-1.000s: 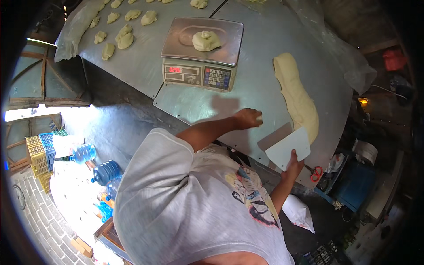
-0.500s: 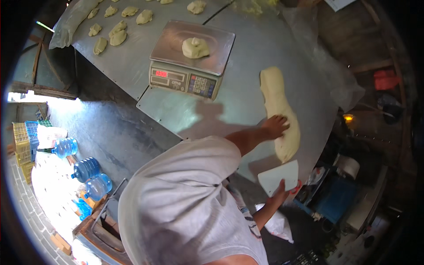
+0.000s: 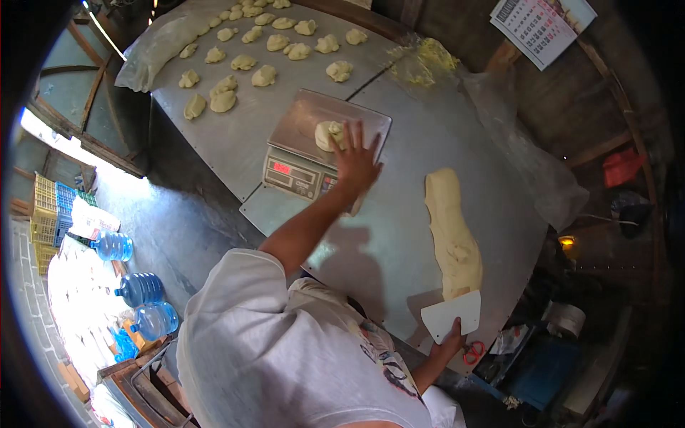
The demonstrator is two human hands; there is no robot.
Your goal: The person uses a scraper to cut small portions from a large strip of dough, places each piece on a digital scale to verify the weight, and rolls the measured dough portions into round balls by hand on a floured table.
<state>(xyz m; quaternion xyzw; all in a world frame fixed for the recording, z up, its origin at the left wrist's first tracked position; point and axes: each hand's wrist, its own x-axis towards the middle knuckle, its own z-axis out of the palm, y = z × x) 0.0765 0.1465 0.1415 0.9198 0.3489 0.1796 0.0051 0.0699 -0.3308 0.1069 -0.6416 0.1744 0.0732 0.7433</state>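
My left hand (image 3: 357, 162) reaches over the digital scale (image 3: 294, 180), its fingers spread and open. The fingertips are at a lump of dough (image 3: 327, 135) on the scale's metal pan; whether they touch it I cannot tell. In my right hand (image 3: 450, 341) is a flat white dough scraper (image 3: 451, 315), gripped by its near edge. Its far edge overlaps the near end of a long roll of dough (image 3: 452, 228), which lies lengthwise on the metal table (image 3: 399, 235).
Several dough lumps (image 3: 278, 43) spread over the far left of the table beside a plastic sheet (image 3: 160, 50). Red-handled scissors (image 3: 473, 352) lie at the near right edge. Blue water bottles (image 3: 153, 321) and stacked crates (image 3: 44, 214) stand to the left.
My left hand has left the dough roll and moved left and away to the scale. The right hand still holds the scraper, now against the roll's near end. The view has shifted.
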